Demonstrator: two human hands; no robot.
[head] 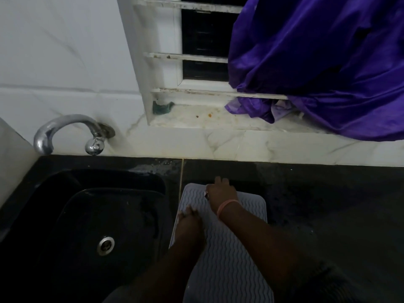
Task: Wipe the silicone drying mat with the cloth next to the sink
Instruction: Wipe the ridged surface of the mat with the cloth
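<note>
The silicone drying mat, pale grey with wavy ridges, lies flat on the dark table under both hands, its long side running away from the person. The right hand is at the mat's far end, palm down, its fingers reaching over the far edge onto the table. A small pale scrap shows at the thumb side of this hand, but it is too small to say whether it is the cloth, and I cannot tell whether the hand is grasping anything. A pink band circles the right wrist. The left hand rests nearer the person, on the mat's left edge, fingers slightly bent and pressing down on the ridges, holding nothing that can be seen.

To the left of the left hand, just past the mat's edge, is the black sink with a round metal drain. Beyond the sink a curved chrome tap comes out of the white tiled wall. Beyond the right hand is a marble window sill, with a small green item in its left corner and a purple cloth draped over the window bars to the right.
</note>
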